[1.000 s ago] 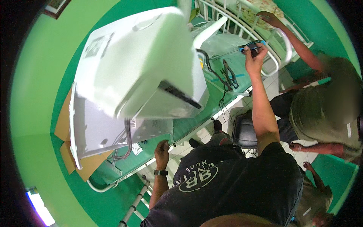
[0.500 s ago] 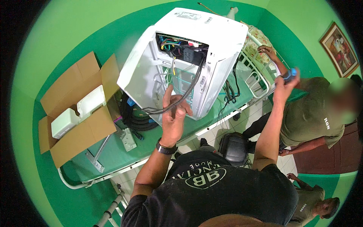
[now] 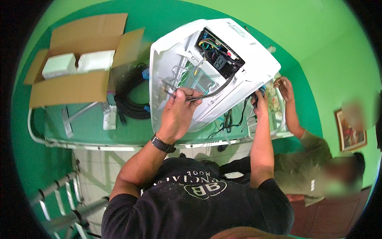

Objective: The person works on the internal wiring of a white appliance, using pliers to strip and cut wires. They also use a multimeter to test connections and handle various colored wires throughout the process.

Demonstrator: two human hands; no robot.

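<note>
A white appliance housing [image 3: 254, 49], tilted, stands on the green-topped bed with its wiring compartment [image 3: 217, 55] exposed. Coloured wires, a grey block and a red part show in that compartment. Dark cables [image 3: 215, 93] run out of it and across the housing's hollow side. My left hand [image 3: 179, 115] is closed around these cables, fingers pinched together, their loose ends sticking out to the left. Beside the housing's right end my right hand [image 3: 260, 102] grips a blue-and-black object [image 3: 260, 91]; its kind is mostly hidden by my fingers.
An open cardboard box [image 3: 69, 93] with white plastic or foam pieces lies left. Next to it are coiled black hoses [image 3: 135, 99], a metal bracket [image 3: 67, 123] and a white part [image 3: 110, 118]. Black wires [image 3: 227, 123] lie right. A co-worker's hand [image 3: 284, 88] is by the bed rail; a ladder [image 3: 63, 211] stands lower left.
My view has turned. My left hand has closed on the cables, and my right hand has come from out at the side to the housing's right end. The co-worker stands closer to the rail.
</note>
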